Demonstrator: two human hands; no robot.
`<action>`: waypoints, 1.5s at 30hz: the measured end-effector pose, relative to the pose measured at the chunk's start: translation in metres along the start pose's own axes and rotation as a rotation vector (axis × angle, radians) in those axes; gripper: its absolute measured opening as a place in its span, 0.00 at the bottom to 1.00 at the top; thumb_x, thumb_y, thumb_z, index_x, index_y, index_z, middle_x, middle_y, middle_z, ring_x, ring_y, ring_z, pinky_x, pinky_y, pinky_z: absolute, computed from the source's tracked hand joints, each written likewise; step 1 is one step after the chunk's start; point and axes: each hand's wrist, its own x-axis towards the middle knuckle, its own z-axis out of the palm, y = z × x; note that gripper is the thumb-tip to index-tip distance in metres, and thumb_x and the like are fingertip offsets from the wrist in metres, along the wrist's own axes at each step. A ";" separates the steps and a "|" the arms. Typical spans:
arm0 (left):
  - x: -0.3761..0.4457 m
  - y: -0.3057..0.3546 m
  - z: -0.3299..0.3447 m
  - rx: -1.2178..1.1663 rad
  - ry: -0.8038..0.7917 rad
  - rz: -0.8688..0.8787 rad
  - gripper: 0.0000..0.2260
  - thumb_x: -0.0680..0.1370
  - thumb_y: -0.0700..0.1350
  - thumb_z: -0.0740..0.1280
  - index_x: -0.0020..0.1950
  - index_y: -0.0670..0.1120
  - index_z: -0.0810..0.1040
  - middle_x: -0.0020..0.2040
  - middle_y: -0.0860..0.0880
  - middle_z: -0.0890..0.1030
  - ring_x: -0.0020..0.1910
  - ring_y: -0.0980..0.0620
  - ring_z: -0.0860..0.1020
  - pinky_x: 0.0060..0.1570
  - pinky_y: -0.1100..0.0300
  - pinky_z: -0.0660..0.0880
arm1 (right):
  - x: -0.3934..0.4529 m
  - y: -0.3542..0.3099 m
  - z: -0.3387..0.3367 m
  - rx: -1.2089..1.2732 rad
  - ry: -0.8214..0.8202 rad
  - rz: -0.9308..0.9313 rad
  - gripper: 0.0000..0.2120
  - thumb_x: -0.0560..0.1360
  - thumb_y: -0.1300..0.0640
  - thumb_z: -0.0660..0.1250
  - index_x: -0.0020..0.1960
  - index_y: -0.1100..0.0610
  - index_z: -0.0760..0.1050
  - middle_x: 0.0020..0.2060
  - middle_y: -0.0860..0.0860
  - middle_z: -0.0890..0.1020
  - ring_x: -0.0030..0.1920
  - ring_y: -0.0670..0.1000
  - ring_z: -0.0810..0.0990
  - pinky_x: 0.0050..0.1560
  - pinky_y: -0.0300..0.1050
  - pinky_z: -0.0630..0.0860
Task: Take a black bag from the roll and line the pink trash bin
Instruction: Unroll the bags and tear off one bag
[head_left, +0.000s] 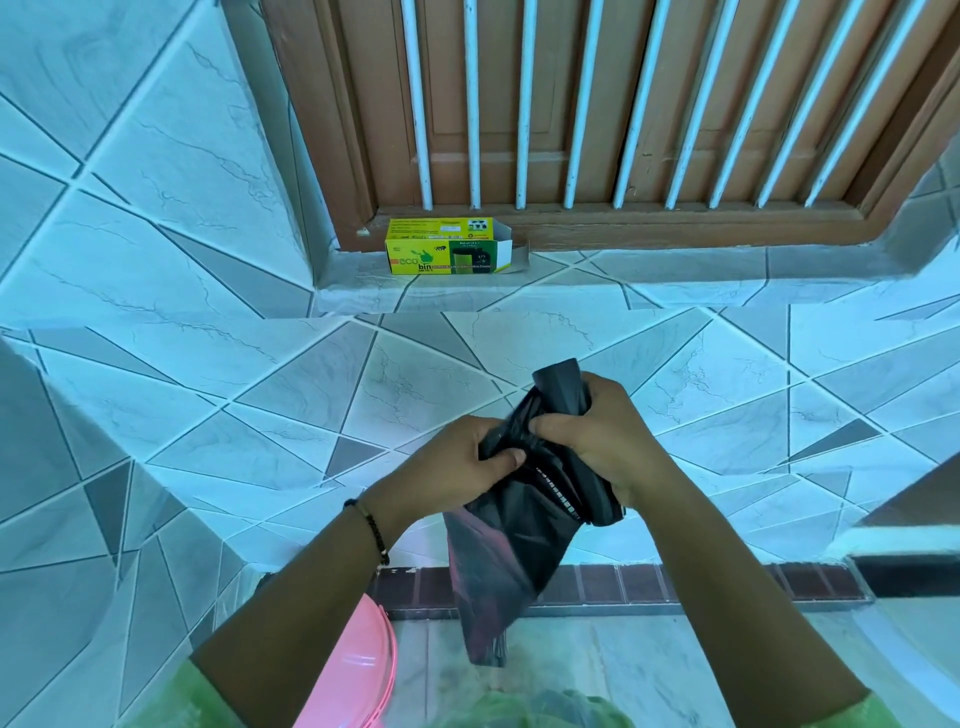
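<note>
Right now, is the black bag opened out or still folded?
Still folded: the black bag hangs as a narrow flat strip between the left hand and right hand.

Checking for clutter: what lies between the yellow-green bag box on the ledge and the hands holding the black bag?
Head view: only bare tiled wall between yellow-green cardboard box and black plastic bag.

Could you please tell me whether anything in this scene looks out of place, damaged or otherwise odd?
Only one small thing: the yellow-green cardboard bag box on the tiled window ledge lies with its right end flaps hanging open. Otherwise nothing stands out; both hands, left hand and right hand, grip the black plastic bag roll.
</note>
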 end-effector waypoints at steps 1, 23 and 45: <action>-0.001 -0.002 0.002 -0.037 -0.021 -0.029 0.12 0.74 0.51 0.68 0.50 0.43 0.80 0.46 0.45 0.84 0.45 0.49 0.82 0.50 0.56 0.77 | 0.001 -0.001 -0.002 0.016 0.014 -0.001 0.10 0.66 0.64 0.71 0.43 0.67 0.73 0.34 0.57 0.75 0.35 0.54 0.76 0.38 0.48 0.74; 0.000 0.009 0.003 0.620 0.043 0.001 0.15 0.72 0.39 0.61 0.27 0.51 0.64 0.26 0.51 0.70 0.28 0.51 0.69 0.33 0.60 0.66 | 0.006 -0.009 0.006 -0.510 0.046 -0.173 0.09 0.66 0.58 0.69 0.39 0.57 0.68 0.33 0.50 0.75 0.34 0.51 0.75 0.32 0.42 0.69; -0.003 0.014 0.006 0.550 -0.047 -0.006 0.11 0.75 0.43 0.63 0.33 0.48 0.69 0.33 0.48 0.73 0.37 0.47 0.73 0.38 0.58 0.67 | 0.005 -0.016 0.004 -0.545 -0.023 -0.180 0.10 0.67 0.57 0.70 0.44 0.57 0.71 0.33 0.47 0.74 0.35 0.50 0.74 0.30 0.37 0.67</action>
